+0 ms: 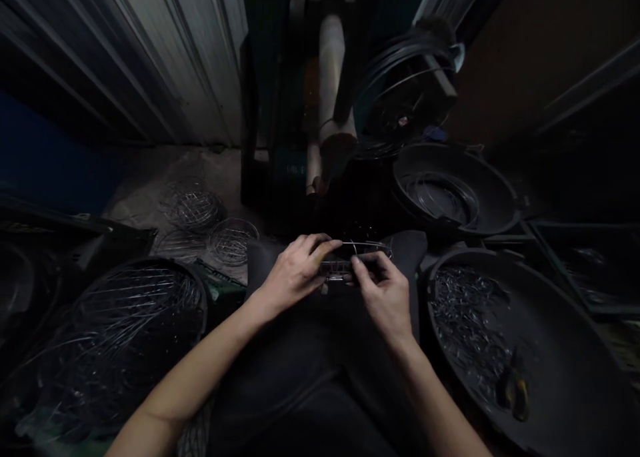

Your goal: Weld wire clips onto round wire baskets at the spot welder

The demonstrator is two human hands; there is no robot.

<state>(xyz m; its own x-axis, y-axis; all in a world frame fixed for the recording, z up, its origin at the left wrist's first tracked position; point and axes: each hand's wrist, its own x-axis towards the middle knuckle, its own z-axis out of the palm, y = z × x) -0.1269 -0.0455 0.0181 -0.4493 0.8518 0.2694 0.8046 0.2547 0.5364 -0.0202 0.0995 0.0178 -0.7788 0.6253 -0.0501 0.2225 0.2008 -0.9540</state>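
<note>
my left hand (299,270) and right hand (384,287) pinch a wire frame (367,244) over my lap (320,350); likely a fitting step, calling next for steady alignment.

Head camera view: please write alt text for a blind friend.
In dim light, a person's left hand and right hand hold thin, silvery metal wirework above a dark-clothed lap. At left, a round dark basin holds long metal wires; at right, a wide black round tub holds small shiny metal pieces and a dark, yellow-marked tool.
</note>
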